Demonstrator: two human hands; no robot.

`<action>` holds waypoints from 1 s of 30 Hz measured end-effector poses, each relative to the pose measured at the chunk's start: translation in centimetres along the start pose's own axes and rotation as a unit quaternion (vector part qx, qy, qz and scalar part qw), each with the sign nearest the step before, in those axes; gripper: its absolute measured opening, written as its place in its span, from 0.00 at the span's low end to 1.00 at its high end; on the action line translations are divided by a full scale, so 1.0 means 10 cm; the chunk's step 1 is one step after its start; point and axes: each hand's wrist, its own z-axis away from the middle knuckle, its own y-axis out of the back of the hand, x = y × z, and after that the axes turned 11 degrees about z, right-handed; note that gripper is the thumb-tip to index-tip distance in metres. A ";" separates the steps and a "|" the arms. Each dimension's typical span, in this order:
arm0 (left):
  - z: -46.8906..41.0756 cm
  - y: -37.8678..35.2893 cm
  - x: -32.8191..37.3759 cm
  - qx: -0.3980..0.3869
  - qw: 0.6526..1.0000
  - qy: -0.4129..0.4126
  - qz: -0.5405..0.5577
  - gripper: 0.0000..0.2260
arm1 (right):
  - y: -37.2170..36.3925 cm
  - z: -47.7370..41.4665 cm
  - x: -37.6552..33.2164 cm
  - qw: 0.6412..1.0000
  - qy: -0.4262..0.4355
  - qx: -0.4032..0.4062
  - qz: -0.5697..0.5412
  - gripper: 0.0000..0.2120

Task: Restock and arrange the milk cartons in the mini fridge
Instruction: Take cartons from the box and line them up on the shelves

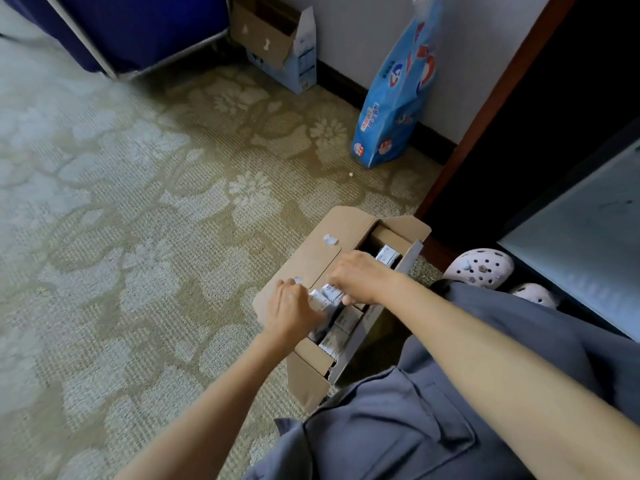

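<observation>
An open cardboard box [313, 252] lies on the carpet in front of me with several small white and blue milk cartons [341, 323] packed inside. My left hand [292, 311] grips cartons at the box's left side, fingers curled over them. My right hand [360, 280] reaches in from the right and grips a carton [327, 295] that is raised a little above the others. One more carton [387, 256] shows at the box's far end. The mini fridge door [581, 244] stands at the right edge; its inside is hidden.
A blue plastic package [398, 98] leans on the wall at the back. An empty opened carton box [277, 43] stands farther left by the wall. Dark wooden cabinet frame [485, 105] runs beside the fridge. My pale perforated shoes [481, 268] are right of the box.
</observation>
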 end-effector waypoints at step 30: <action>0.23 0.24 3.86 -0.028 0.855 -0.517 -0.018 0.12 | 0.32 3.56 1.34 0.787 -0.570 0.203 -0.117 0.12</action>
